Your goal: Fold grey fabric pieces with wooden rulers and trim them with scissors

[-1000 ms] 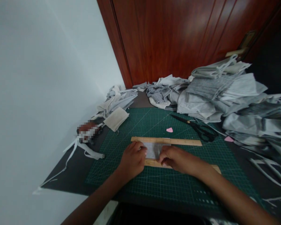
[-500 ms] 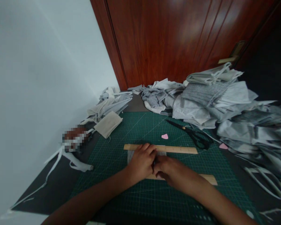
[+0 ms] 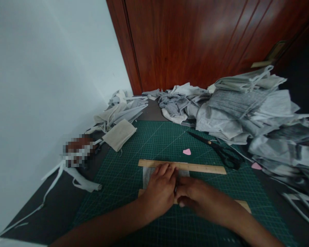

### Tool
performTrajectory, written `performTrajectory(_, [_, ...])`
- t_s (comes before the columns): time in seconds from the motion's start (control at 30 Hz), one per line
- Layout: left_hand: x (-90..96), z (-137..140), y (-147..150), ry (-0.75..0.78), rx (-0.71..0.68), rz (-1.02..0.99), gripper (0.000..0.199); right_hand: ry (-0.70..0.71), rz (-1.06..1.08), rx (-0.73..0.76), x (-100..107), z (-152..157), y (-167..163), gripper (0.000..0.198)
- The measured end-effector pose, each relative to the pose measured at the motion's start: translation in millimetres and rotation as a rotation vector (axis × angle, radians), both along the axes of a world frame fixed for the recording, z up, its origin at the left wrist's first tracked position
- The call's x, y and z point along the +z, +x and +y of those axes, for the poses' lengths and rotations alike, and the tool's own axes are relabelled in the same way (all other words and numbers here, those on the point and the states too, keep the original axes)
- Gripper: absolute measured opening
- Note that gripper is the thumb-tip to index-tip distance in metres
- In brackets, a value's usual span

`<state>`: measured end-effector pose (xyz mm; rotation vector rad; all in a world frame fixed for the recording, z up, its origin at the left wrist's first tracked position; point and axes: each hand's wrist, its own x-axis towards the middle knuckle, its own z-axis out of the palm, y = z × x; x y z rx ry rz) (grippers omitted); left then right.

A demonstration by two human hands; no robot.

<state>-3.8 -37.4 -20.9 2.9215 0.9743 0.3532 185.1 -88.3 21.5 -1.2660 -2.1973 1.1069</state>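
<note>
A red-brown wooden door fills the top of the frame, behind the work surface. In the middle and lower part lies a green cutting mat, its printed grid probably there to give straight lines to align by. A heap of grey and white fabric spreads over the upper right, beyond most of the mat, which seems to leave the centre free for handling.

Two wooden rulers lie crosswise at lower centre: the far ruler and the near ruler, roughly parallel, perhaps as straight guides. The left hand lies over the space between them, fingers together, tips reaching the far ruler, seemingly to steady what is beneath; whether they pinch anything, I cannot tell. The right hand is just beside it, fingers curled in towards the thumb above the near ruler; what they grasp is hidden.

Black scissors rest right of centre, handles towards the lower right, conveniently near the right hand. The piece of grey cloth lies between the rulers, largely covered by the hands. Smallest, a pink scrap sits just above the far ruler.
</note>
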Motion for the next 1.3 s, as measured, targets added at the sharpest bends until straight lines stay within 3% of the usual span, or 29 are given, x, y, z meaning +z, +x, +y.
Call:
performTrajectory(0.1, [4.6, -2, 1, -0.03, -0.012, 0.011, 0.052, -0.011, 0.07, 0.007, 5, 7, 8, 0.017])
performTrajectory(0.2, [9.3, -4, 2, -0.039, -0.014, 0.018, 0.046, 0.082, 0.084, -0.131, 1, 20, 19, 0.017])
performTrajectory(0.3, [12.3, -4, 3, -0.048, 0.008, 0.004, 0.041, 0.28, -0.118, -0.333, -9, 30, 34, 0.024])
performTrajectory(0.37, [13.3, -4, 3, -0.054, 0.0, 0.004, 0.042, 0.363, -0.29, -0.361, -15, 34, 44, 0.021])
performTrajectory(0.5, [13.6, -5, 2, -0.058, -0.005, 0.007, 0.043, 0.286, -0.386, -0.265, -18, 35, 56, 0.026])
performTrajectory(0.67, [14.9, -7, 1, -0.052, -0.009, -0.003, 0.044, 0.245, -0.399, -0.258, -19, 36, 57, 0.028])
performTrajectory(1.3, [16.8, -7, 1, -0.095, -0.019, 0.006, 0.048, 0.26, -0.447, -0.257, -26, 36, 61, 0.029])
